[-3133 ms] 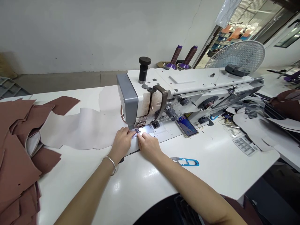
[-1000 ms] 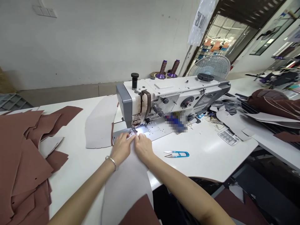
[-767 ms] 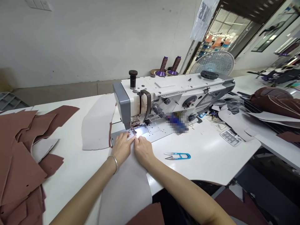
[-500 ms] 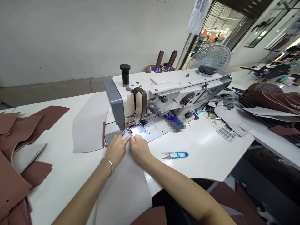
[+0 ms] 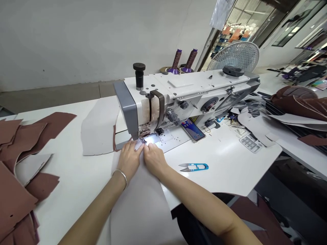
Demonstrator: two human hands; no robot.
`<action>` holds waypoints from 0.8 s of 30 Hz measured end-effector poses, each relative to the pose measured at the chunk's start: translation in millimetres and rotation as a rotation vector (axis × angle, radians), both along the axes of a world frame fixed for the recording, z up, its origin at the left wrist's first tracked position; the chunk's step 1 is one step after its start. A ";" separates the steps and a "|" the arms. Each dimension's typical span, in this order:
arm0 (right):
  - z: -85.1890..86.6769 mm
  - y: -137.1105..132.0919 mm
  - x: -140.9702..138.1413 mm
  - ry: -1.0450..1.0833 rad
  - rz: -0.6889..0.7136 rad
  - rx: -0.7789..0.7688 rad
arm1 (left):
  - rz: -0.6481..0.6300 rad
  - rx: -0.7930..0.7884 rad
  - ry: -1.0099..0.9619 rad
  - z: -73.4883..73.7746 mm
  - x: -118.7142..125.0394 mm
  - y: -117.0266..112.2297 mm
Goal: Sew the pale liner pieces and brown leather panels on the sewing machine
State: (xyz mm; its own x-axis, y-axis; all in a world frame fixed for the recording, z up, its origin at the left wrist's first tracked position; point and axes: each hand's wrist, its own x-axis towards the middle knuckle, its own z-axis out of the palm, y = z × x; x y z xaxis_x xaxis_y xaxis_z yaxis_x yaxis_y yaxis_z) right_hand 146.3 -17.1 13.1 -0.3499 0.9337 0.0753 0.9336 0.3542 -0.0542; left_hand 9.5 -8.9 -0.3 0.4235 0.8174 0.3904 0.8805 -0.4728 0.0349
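My left hand (image 5: 130, 157), with a silver bangle at its wrist, presses and pinches a grey-white backed material panel (image 5: 143, 204) just in front of the presser foot (image 5: 143, 140). Beside it my right hand (image 5: 155, 158) has its fingers curled shut on the same panel, close to the lit needle area. The panel hangs over the table edge towards me. Behind the sewing machine (image 5: 184, 88) head, to the left, lies another pale panel (image 5: 98, 132) with a brown edge. What the fingertips grip is partly hidden.
Blue thread snips (image 5: 194, 167) lie right of my hands. A phone (image 5: 193, 130) rests by the machine arm. Brown cut pieces (image 5: 28, 143) are piled at left, more brown pieces (image 5: 298, 102) at right. Two thread cones (image 5: 190, 61) and a fan (image 5: 235, 56) stand behind.
The panel has slid away from me under the presser foot, and the pale panel behind has shifted farther back. Both hands keep their hold. The view has shifted slightly.
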 end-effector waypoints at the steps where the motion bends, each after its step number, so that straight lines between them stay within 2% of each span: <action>1: -0.1 -0.1 0.2 0.000 0.003 0.002 | 0.002 0.003 0.011 0.4 0.1 -0.1; 8: 7.8 -1.5 1.5 -0.014 0.021 -0.046 | -0.005 0.029 0.021 2.0 0.7 -1.9; 16: 0.3 2.1 3.1 0.018 0.056 0.030 | -0.006 -0.018 -0.051 0.5 0.2 -1.3; 24: 3.2 0.2 3.5 0.010 0.064 0.027 | -0.006 -0.035 -0.081 1.8 0.6 -2.5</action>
